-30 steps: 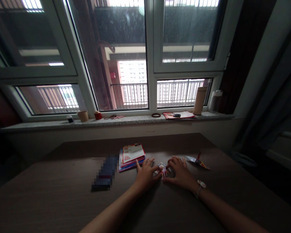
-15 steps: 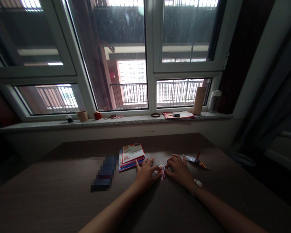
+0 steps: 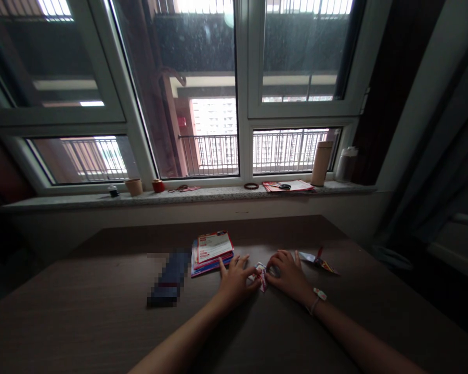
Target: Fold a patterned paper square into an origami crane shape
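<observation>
A small folded paper (image 3: 262, 278), white with red and pink print, lies on the table between my hands. My left hand (image 3: 236, 278) has its thumb and index finger on the left side of this paper, while its other fingers spread toward the stack of cards. From the other side, my right hand (image 3: 288, 272) pinches the paper's right edge with thumb and forefinger. Parts of the paper are covered by the fingertips. Just beyond my right hand rests another folded paper piece (image 3: 322, 262), with a pale end and a red-yellow patterned end.
A stack of printed cards (image 3: 214, 246) sits beyond my left hand on the brown table (image 3: 101, 291). Left of it lies a dark pixelated object (image 3: 169, 280). The windowsill holds scissors (image 3: 284, 186) on papers, a tan bottle (image 3: 322, 163), a bracelet (image 3: 251, 186) and a paper cup (image 3: 134, 187).
The whole view has shifted very slightly. Both hands stay at the folded paper in almost the same pose.
</observation>
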A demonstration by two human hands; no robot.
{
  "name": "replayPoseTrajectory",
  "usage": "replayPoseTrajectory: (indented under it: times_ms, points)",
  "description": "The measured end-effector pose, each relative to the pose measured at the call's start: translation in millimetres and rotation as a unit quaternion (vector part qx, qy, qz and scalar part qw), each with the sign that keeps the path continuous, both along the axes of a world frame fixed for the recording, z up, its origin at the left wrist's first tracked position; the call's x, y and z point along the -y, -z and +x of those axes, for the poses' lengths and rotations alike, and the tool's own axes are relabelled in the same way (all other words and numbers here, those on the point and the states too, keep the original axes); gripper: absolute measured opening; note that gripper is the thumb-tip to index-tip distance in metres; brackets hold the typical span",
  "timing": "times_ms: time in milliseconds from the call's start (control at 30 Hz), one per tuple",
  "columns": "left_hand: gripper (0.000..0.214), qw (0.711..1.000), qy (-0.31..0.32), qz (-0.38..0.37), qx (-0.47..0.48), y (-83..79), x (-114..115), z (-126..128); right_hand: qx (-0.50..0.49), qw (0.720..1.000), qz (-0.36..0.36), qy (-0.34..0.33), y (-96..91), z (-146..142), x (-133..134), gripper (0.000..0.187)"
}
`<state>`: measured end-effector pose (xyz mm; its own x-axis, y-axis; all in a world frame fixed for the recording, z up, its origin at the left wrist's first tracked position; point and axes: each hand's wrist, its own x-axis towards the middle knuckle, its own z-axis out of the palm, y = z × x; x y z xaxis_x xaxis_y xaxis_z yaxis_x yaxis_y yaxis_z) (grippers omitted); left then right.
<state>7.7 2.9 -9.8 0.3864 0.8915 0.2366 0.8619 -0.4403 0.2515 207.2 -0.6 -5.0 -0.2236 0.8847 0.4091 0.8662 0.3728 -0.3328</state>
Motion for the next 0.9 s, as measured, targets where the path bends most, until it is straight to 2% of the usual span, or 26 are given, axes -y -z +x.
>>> replayPoseTrajectory:
  times_ms: [133, 433, 900]
  points:
    - [0.030, 1.000, -0.001, 0.000, -0.005, -1.6, 1.4, -0.3, 0.001, 1.000, -0.007, -0.009, -1.1, 1.3, 3.1, 0.024]
    - [0.026, 1.000, -0.001, 0.009, -0.002, 1.1, -0.3, -1.0, 0.008, 1.000, -0.001, 0.012, 0.3, -1.1, -4.7, 0.014]
    - [0.027, 1.000, -0.002, 0.003, 0.004, -1.3, 1.4, -0.5, -0.004, 1.000, -0.005, 0.018, 1.0, -1.9, -6.0, 0.015]
